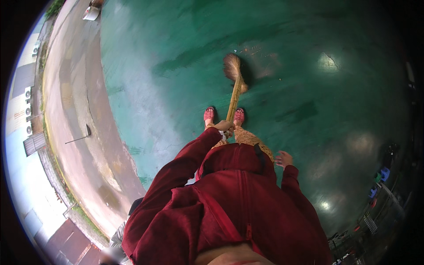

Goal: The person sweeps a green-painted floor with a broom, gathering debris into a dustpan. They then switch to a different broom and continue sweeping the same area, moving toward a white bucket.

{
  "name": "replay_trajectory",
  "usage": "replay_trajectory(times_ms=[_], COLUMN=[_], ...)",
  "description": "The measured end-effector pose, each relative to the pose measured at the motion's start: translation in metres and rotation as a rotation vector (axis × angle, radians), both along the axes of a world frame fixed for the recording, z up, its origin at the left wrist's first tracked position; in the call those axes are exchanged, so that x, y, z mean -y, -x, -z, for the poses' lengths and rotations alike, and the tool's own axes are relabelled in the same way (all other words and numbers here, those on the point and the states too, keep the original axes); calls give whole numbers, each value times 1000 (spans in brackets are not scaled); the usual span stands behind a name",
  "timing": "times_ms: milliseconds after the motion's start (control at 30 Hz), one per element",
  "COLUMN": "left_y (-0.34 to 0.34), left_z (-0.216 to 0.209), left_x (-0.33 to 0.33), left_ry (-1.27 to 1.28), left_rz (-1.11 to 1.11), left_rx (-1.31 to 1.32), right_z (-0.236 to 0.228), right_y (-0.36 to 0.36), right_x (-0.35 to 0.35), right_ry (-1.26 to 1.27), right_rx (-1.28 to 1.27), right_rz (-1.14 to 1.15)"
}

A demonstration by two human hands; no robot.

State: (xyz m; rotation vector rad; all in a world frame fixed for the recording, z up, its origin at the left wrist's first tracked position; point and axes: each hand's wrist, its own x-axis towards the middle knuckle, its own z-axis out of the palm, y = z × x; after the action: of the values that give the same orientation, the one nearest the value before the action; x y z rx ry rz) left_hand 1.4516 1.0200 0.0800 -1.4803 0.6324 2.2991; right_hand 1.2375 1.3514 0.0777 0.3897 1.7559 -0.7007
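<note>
My left hand (225,126) is closed around the upper end of a broom (235,97) with a yellowish handle, held in front of my body. The handle slants away from me between my feet, and its brown bristle head (232,67) rests on the green floor (190,88) ahead. Small pale bits of litter (251,49) lie just beyond the bristles. My right hand (284,159) hangs beside my right hip with its fingers apart, holding nothing.
On the left the green floor ends at a paler paved strip (81,101), where a long-handled dustpan or similar dark tool (88,131) lies. Buildings with outdoor fan units (28,110) stand beyond. Blue objects (385,174) and dark equipment line the lower right.
</note>
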Motion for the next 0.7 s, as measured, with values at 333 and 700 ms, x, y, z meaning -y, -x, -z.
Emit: replay_trajectory(times_ms=[333,700], left_y=[-26,-172], left_z=[-68,-97], left_x=[11,53], left_ry=[-468,536], left_rz=[-574,-330], left_rx=[-132,277], right_z=[-7,12], right_y=[17,2], right_x=[-12,21], right_ry=[5,134], right_rx=[19,18], right_rz=[24,63])
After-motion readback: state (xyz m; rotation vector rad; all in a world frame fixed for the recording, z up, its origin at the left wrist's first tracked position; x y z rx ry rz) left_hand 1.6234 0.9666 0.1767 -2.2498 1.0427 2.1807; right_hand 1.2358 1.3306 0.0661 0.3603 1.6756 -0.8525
